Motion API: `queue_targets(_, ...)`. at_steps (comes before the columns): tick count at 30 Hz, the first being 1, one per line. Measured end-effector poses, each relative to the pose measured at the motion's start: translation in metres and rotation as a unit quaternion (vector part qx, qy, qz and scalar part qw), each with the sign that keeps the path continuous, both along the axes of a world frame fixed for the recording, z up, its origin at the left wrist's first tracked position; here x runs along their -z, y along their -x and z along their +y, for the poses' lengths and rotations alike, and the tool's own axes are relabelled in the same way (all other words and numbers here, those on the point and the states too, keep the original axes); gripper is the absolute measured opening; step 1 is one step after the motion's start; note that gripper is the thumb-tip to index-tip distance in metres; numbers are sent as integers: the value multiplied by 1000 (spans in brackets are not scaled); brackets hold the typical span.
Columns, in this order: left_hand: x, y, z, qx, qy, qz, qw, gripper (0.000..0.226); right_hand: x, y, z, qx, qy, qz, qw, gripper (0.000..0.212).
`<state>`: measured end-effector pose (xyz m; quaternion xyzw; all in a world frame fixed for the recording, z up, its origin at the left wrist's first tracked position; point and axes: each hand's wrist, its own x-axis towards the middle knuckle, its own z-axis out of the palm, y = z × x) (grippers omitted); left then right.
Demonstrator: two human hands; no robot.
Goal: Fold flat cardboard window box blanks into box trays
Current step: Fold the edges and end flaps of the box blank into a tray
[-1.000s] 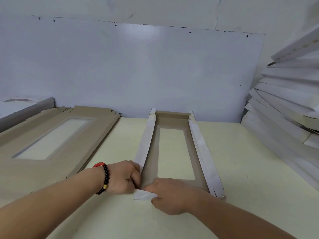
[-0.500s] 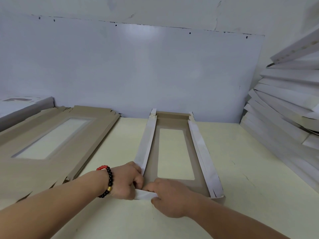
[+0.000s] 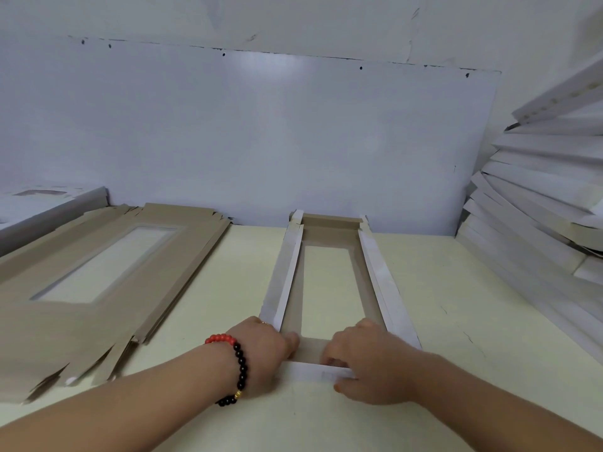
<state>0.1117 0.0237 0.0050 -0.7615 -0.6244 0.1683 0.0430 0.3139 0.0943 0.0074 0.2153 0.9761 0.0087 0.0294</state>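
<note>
Nearest me, my left hand (image 3: 261, 352) and right hand (image 3: 368, 363) meet at the near end of the box blank (image 3: 329, 256). Both grips are closed on its near end flap (image 3: 313, 371), a narrow white strip lying crosswise: the left curls round the flap's left corner, the right curls over its right end, thumb underneath. A bracelet (image 3: 239, 363) of red and black beads circles my left wrist.

The blank lies at the middle of the pale yellow desk (image 3: 456, 337), long axis running straight away from me toward the wall. Its inside face is matte brown card with a long rectangular window cut out; the two long side flaps are folded up, showing smooth white outer faces, and the far end flap stands raised too.

Left of it, a stack of flat blanks (image 3: 81, 305) lies brown side up, angled toward the far right. Far right, finished white trays (image 3: 538, 223) lean in a slanting pile. Beyond stands a glossy white wall panel (image 3: 261, 135).
</note>
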Motion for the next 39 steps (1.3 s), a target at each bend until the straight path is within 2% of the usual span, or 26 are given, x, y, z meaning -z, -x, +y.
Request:
queue_targets(2, 2, -6, -2, -1, 5, 8, 1000, 31, -7, -29, 12, 15, -50, -34, 998, 34)
queue_targets(5, 6, -17, -3, 23, 16, 41, 999, 36, -14, -69, 31, 54, -109, -71, 990, 56)
queue_targets(7, 8, -22, -3, 27, 13, 33, 999, 38, -11, -85, 36, 62, -124, -93, 986, 62)
queue_targets(11, 10, -27, -5, 33, -21, 15, 999, 37, 2, -89, 38, 33, -85, -62, 994, 48)
queue_targets(15, 13, -35, -3, 36, -49, -1, 998, 36, 8, -92, 37, 31, -60, -54, 996, 46)
queue_targets(17, 15, -43, 0, 38, -59, -29, 997, 33, 11, -92, 34, 58, -40, -52, 996, 43)
queue_targets(21, 22, -72, 6, 65, -82, -116, 988, 32, 14, -81, 21, 85, -12, 11, 996, 23)
queue_targets(25, 30, -92, 14, 68, -97, -148, 982, 36, 18, -63, 9, 27, -106, 54, 992, 20)
queue_targets(27, 32, -89, 17, 71, -102, -153, 981, 39, 13, -65, 8, 37, -54, 59, 996, 23)
queue_targets(29, 33, -82, 18, 77, -100, -147, 981, 40, 15, -75, 14, 50, 17, 76, 996, 38)
queue_targets(31, 31, -73, 18, 82, -96, -145, 981, 37, 17, -85, 24, 33, 8, 85, 996, 45)
queue_targets(39, 18, -28, 20, 135, -47, -136, 980, 40, 14, -72, 49, 33, -49, 28, 998, 26)
